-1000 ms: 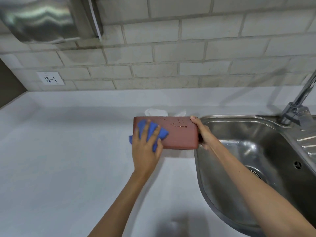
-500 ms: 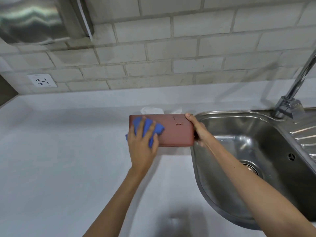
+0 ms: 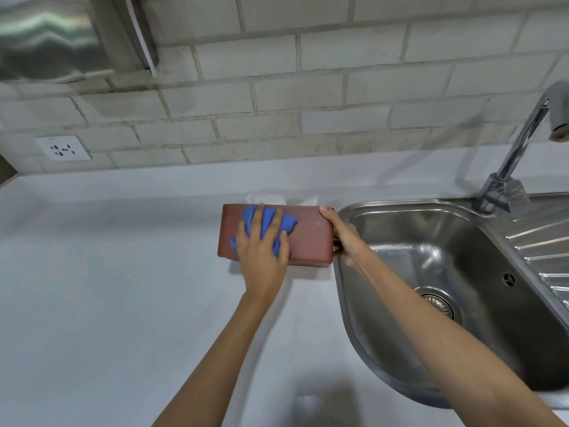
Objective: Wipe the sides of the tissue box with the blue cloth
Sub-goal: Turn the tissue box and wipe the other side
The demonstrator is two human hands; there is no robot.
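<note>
A reddish-brown tissue box (image 3: 311, 238) stands on the white counter just left of the sink, with white tissue (image 3: 264, 198) poking up behind its top edge. My left hand (image 3: 261, 257) presses a crumpled blue cloth (image 3: 288, 223) flat against the box's near side, fingers spread over it. My right hand (image 3: 343, 235) grips the box's right end, thumb on the top corner. The box's far side and left end are hidden.
A stainless sink (image 3: 455, 272) with a drain (image 3: 437, 303) lies right of the box, its faucet (image 3: 520, 149) at the back right. A draining board (image 3: 548, 241) is at far right. A wall socket (image 3: 63, 148) and a steel hood (image 3: 61, 35) are at upper left.
My left hand has slid the blue cloth a little to the right across the box's near side. The small droplets seen on that side earlier are gone. My right hand keeps its grip.
</note>
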